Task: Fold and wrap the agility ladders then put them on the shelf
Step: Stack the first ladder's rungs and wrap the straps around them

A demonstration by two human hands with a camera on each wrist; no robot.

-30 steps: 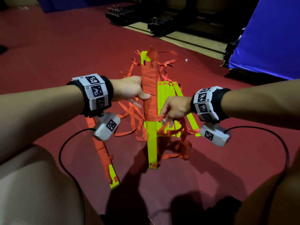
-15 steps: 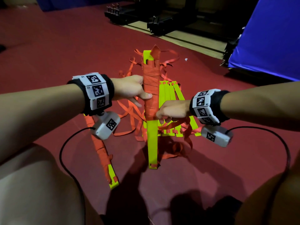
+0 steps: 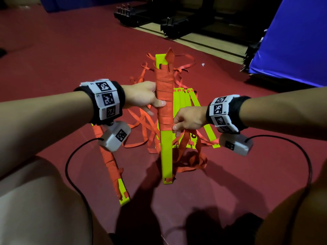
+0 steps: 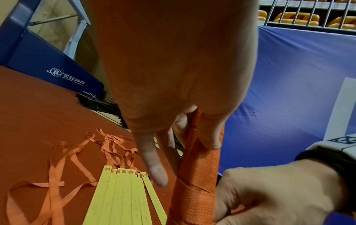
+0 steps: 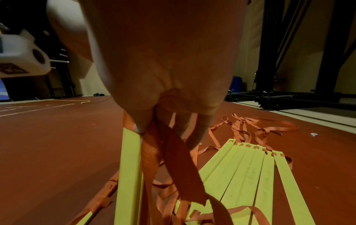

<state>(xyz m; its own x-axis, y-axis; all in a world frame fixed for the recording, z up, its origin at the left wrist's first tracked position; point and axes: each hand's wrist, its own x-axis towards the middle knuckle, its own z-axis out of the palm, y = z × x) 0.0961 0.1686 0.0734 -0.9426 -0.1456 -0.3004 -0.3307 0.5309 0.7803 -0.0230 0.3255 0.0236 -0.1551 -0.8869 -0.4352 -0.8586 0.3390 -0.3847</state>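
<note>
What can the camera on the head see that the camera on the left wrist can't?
Only the head view shows the finished wrapped bundle lying on the red floor, the bare yellow lower end of the held bundle, and both wrist cameras. Only the left wrist view shows the blue pad's white logo and the yellow seats. Both show the left hand gripping the held bundle, the right hand, and the loose yellow rungs.

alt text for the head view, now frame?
Left hand grips an upright yellow ladder bundle half-wrapped in orange strap, while the right hand pinches the strap at the wrap's lower edge. More yellow rungs and loose straps lie on the red floor behind.
</note>
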